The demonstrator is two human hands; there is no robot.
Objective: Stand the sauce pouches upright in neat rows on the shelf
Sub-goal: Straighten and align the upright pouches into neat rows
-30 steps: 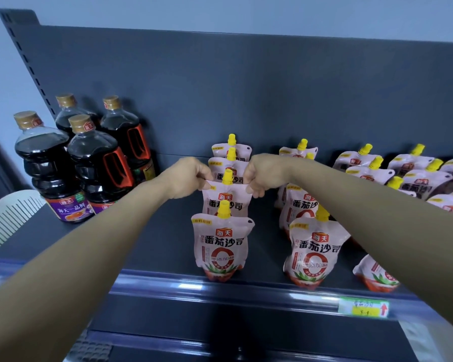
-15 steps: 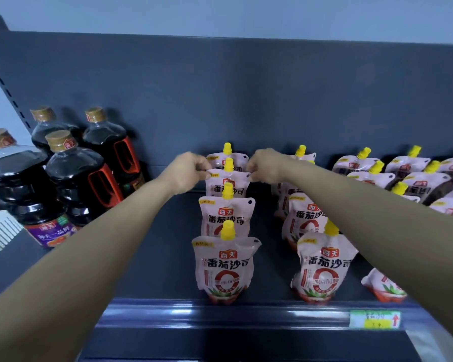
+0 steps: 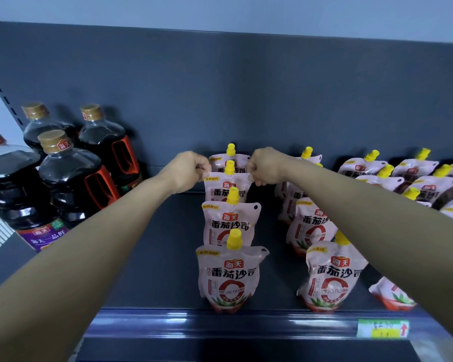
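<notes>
Step in hand: squaring up the third pouch (image 3: 226,188) from the front in the left-hand row, centre of the frame; judged mid-task, since the pouches at the right edge look less orderly.
Left hand (image 3: 187,169): fingers pinched shut on the pouch's upper left corner.
Right hand (image 3: 266,165): fingers pinched shut on its upper right corner.
Held pouch, position: on the shelf (image 3: 152,257), just behind the second pouch (image 3: 230,226) and just in front of the rearmost pouch (image 3: 229,160); its base is hidden, so contact with the shelf cannot be told.
Held pouch, axis: long axis roughly vertical, yellow cap (image 3: 230,167) up, printed face toward the camera.
Left row: four pouches in file, front pouch (image 3: 230,275) at the shelf lip, caps lining up toward the back panel.
Second row: right of centre, front pouch (image 3: 327,278) upright with a slight tilt; those behind are partly covered by the right forearm.
Far right: several pouches (image 3: 413,181) leaning back, caps pointing up and rearward; one pouch (image 3: 391,293) at lower right is mostly hidden, attitude unclear.
Neighbours: dark sauce bottles (image 3: 71,173) at the left of the frame, well apart from the rows.
Next move (judgement): set the pouch level and in line with the caps ahead, release both corners evenly so it does not topple, then attend to the leaning pouches at right.
</notes>
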